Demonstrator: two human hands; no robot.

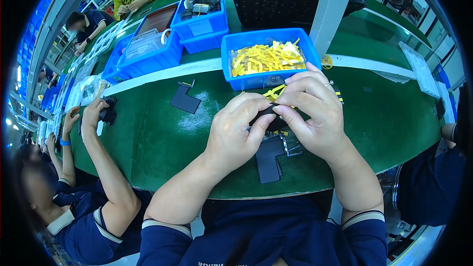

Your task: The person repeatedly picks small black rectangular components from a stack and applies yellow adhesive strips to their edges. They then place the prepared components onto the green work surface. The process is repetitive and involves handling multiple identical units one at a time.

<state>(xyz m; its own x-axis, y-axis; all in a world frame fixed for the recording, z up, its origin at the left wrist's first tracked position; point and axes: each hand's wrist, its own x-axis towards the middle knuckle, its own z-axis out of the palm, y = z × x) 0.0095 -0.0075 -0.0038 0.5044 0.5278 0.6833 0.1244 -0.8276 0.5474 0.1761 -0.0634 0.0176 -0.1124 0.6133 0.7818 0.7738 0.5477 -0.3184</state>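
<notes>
Above the green table, my left hand pinches a small black piece between thumb and fingers. My right hand is closed on the same piece, its fingertips meeting those of the left. Most of the piece is hidden by my fingers, so its exact kind does not show. Just beyond my fingertips lie some loose yellow strips. Flat black L-shaped parts lie overlapped below my hands, next to a clear strip with dark edges. Another L-shaped black part rests farther left.
A blue bin full of yellow strips stands beyond my hands, beside a white post. More blue bins stand back left. Whitish dust marks the table. A co-worker's hands handle a dark part at left.
</notes>
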